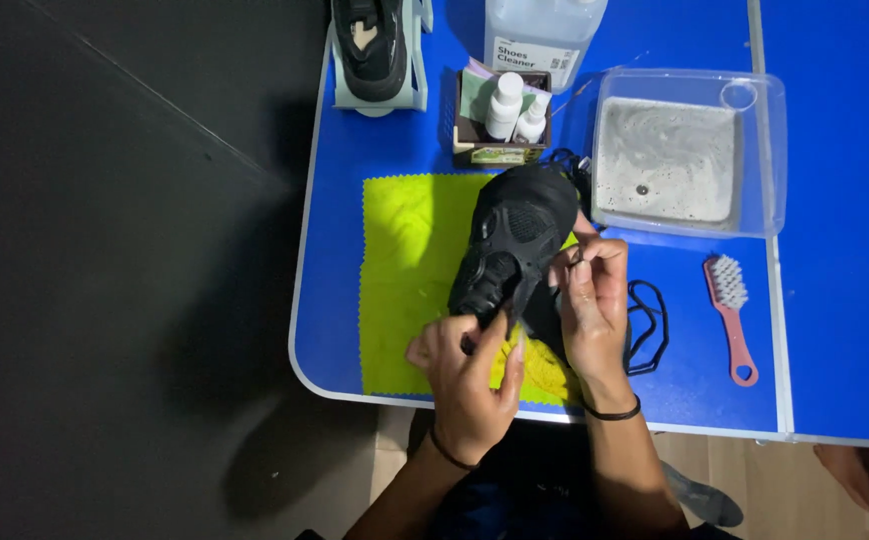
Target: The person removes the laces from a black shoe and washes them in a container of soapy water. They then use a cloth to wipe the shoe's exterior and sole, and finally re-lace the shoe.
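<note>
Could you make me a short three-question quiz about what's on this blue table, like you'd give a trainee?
1. True or false: the pink brush lies on the yellow cloth.
2. Which item does the left hand grip? A) black shoe B) white bottle C) brush
3. What fills the clear tub?

Key:
1. False; it lies on the bare blue table, right of the shoe.
2. A; the right hand pinches the black lace.
3. Cloudy, foamy water.

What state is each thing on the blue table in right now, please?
Black shoe: lying on the yellow cloth, held by both hands.
Left hand: gripping the shoe's near end.
Right hand: pinching a black lace.
Clear tub: open, holding foamy water.
Pink brush: lying unused.
</note>
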